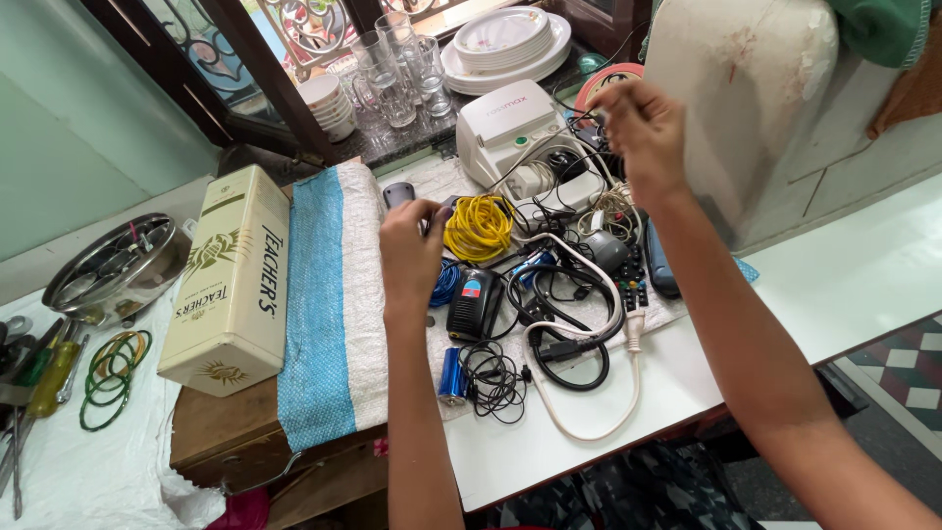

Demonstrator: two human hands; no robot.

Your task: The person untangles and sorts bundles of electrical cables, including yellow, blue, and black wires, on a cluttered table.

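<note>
At the far left of the surface (844, 275) lie screwdrivers (44, 378) and a bunch of green and gold bangles (113, 373), with a round steel tin (113, 270) behind them. Next comes a long cream-coloured tin box (231, 280) lying flat beside a white woven cloth with a blue stripe (324, 304). The left hand (410, 250) hovers over that cloth with its fingers curled in, pinching a small dark object whose kind cannot be told; it is just beside a coil of yellow wire (479, 228). Below the coil sit a blue cable (446, 283), a small black adapter (474, 304), a blue cylindrical battery (451, 375) and a tangle of thin black earphone wire (494, 383). Further right a thick white cable (589, 422) loops out across the surface around a black cord (574, 368). The right hand (643, 132) is raised above the heap, fingers bunched, gripping thin cords that hang down to the pile near a white boxy machine (510, 128). Behind stand drinking glasses (397, 69) and stacked white plates (505, 39).
</note>
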